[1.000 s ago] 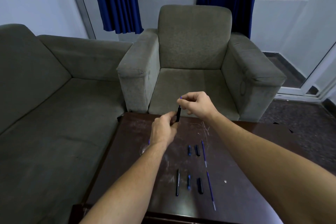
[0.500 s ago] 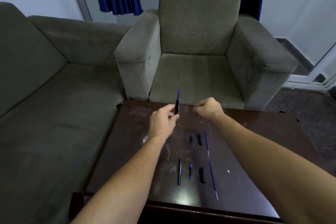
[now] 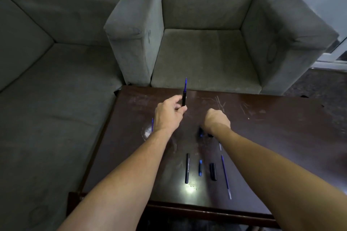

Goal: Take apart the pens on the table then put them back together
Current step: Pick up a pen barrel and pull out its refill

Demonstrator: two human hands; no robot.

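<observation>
Four loose parts lie in a row on the near part of the counter (image 3: pixel 281 137): a black barrel (image 3: pixel 186 168), a small blue piece (image 3: pixel 200 167), a black cap (image 3: pixel 213 171) and a thin blue refill (image 3: pixel 225 176), side by side and not touching. That looks like one pen fully stripped. Just beyond, some small dark parts (image 3: pixel 201 131) peek out beside the right wrist, and a sliver of a second refill (image 3: pixel 220 146) shows at the edge of that forearm, mostly hidden. The right hand (image 3: pixel 216 120) is knuckles-up, fingers curled down toward the counter right over those parts; whether anything is pinched in there, I can't tell. Further out, the left hand (image 3: pixel 170 113) grips a partly stripped pen (image 3: pixel 184 99) by its lower end, upright above the counter, blue tip poking out of the top. My read: dismantling is well along, this pen has its refill left to pull, and all the reassembly is yet to come. Behind the counter sit a grey armchair (image 3: pixel 202 52) and a sofa (image 3: pixel 56 80).
</observation>
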